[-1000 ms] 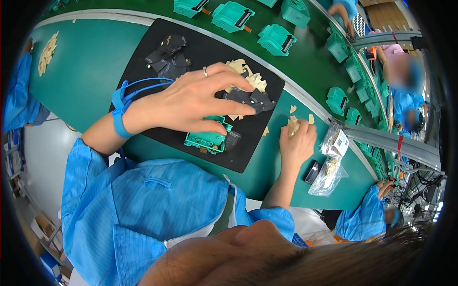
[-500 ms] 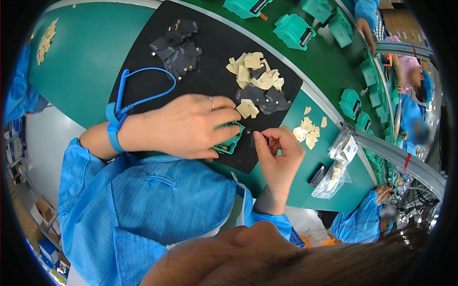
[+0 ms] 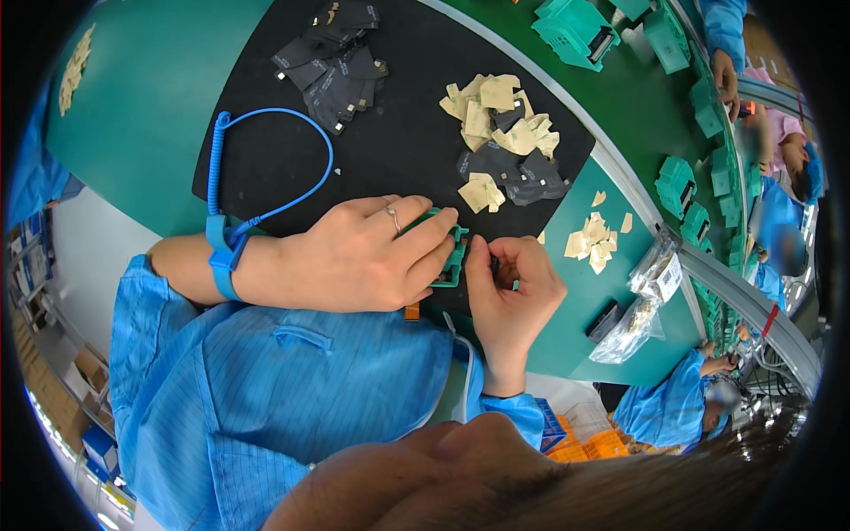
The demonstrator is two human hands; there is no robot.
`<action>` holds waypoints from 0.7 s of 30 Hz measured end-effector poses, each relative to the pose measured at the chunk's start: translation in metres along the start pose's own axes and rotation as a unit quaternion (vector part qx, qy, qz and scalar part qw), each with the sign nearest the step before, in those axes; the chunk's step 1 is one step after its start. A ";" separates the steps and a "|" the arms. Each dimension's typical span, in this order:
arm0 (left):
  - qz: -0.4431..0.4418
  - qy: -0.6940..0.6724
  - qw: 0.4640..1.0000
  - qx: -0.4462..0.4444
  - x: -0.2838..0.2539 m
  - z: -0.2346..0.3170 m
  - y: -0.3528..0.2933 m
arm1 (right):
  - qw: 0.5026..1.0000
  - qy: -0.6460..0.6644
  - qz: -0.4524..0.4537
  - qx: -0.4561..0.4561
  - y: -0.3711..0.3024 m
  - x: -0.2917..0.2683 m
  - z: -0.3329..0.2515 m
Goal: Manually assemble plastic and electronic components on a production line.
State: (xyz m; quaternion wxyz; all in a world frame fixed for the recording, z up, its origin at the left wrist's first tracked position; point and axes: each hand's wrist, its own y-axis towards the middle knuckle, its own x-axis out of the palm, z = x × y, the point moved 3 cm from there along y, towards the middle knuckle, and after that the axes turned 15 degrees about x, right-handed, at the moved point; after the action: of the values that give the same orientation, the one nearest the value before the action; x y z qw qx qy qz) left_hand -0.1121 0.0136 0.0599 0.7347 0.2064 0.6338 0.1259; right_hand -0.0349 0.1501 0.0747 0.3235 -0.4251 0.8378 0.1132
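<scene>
My left hand is closed over a green plastic housing, which it partly hides. An orange strip pokes out below that hand. Just right of the housing, my right hand is closed in a pinch on a small dark piece, mostly covered by the fingers. The thumb tip comes close to the housing's right side; whether it touches cannot be told. A blue wrist strap with a coiled cord circles my left wrist.
On the black mat lie dark flat pieces and a heap of cream paper scraps over more dark pieces. More scraps, a black block and a clear bag lie right. Green housings stand beyond a metal rail. Other people work at right.
The green housing has turned and shifted slightly right under my left hand, and the orange strip now shows below. My right hand stays pinched beside it. The whole view has shifted a little.
</scene>
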 end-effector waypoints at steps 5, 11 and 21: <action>0.022 0.023 0.999 0.022 0.000 -0.001 -0.002 | 1.000 -0.017 -0.008 -0.004 0.000 0.001 -0.001; 0.017 0.014 1.000 0.018 0.001 -0.002 -0.002 | 1.000 -0.014 -0.010 0.000 0.002 0.003 0.000; -0.007 -0.002 1.000 0.008 -0.001 -0.002 0.000 | 1.000 -0.014 -0.009 0.008 0.006 0.006 0.008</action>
State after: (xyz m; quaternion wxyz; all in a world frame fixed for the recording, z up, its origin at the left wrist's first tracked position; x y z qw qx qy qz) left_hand -0.1143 0.0136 0.0602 0.7350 0.2082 0.6349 0.1155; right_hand -0.0387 0.1542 0.0641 0.3394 -0.4285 0.8302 0.1094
